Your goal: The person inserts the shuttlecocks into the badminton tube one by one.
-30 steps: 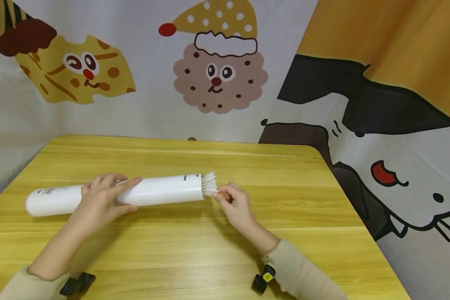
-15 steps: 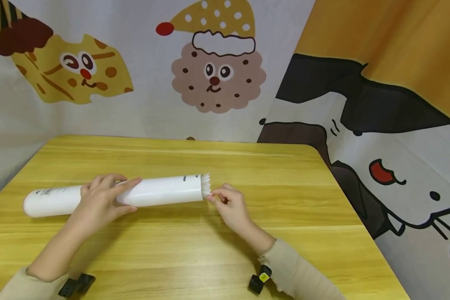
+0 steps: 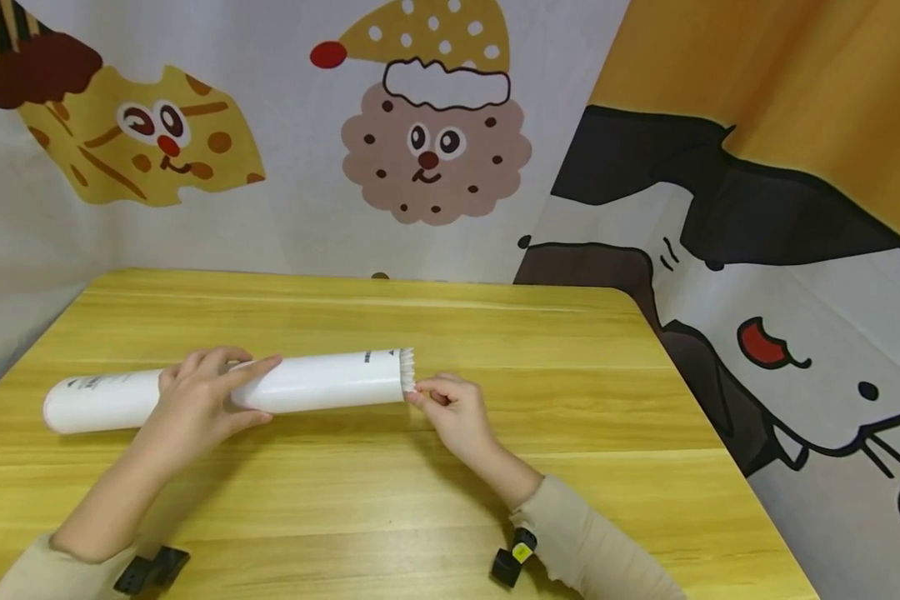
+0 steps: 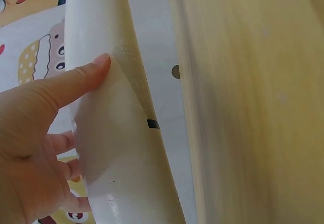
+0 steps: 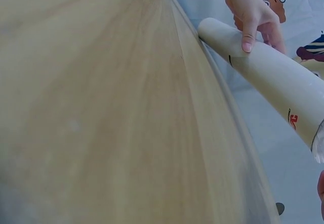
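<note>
In the head view a long white shuttlecock tube [image 3: 337, 382] lies sideways across the middle, its open end to the right. My left hand [image 3: 195, 404] grips it around the middle, with the thumb along the near side. From the open end shows the feather rim of a white shuttlecock [image 3: 408, 369]; the rest of it is inside the tube. My right hand [image 3: 457, 421] pinches the lower edge of those feathers between thumb and forefinger. The left wrist view has my left thumb [image 4: 88, 77] pressed on the tube wall. In the right wrist view only a sliver of right fingers [image 5: 321, 191] appears.
The wood-grain table [image 3: 420, 517] lies beneath both hands, its far edge against a cartoon-printed curtain [image 3: 292, 233]. Black cameras, such as the right one [image 3: 513, 558], are strapped at the wrists beside the beige sleeves [image 3: 592, 533].
The shuttlecock has slid leftward into the tube, so its feathers stick out much less. My right hand has moved left with it, while the left hand keeps its grip.
</note>
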A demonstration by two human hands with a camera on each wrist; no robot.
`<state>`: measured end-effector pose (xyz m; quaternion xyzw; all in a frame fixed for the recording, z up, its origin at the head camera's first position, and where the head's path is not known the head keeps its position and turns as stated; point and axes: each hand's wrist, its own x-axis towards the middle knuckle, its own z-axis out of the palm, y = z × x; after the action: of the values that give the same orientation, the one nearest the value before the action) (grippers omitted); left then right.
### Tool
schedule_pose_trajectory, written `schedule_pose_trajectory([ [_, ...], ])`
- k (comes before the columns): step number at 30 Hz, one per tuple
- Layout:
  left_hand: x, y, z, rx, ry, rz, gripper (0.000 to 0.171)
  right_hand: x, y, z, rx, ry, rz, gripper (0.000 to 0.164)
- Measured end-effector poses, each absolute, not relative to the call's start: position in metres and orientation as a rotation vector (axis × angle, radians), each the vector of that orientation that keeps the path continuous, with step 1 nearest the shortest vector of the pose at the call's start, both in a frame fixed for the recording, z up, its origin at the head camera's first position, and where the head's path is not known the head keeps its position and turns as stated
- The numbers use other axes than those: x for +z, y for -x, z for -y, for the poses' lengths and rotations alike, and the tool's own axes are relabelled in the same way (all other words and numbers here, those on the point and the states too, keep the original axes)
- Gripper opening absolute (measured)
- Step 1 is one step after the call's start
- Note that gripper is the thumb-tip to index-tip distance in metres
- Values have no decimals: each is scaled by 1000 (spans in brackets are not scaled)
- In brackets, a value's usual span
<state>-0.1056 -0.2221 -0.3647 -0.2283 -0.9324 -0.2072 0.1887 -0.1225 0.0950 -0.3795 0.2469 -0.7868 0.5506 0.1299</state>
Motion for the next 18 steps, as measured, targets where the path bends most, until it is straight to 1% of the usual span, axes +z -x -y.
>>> schedule_pose_trajectory([
  [5, -366, 106, 223, -595, 640, 2613, 76, -383, 125, -95, 1640, -699, 2292, 6],
  [18, -364, 106, 223, -596, 643, 2608, 76, -372, 123, -96, 1763, -653, 2360, 8],
])
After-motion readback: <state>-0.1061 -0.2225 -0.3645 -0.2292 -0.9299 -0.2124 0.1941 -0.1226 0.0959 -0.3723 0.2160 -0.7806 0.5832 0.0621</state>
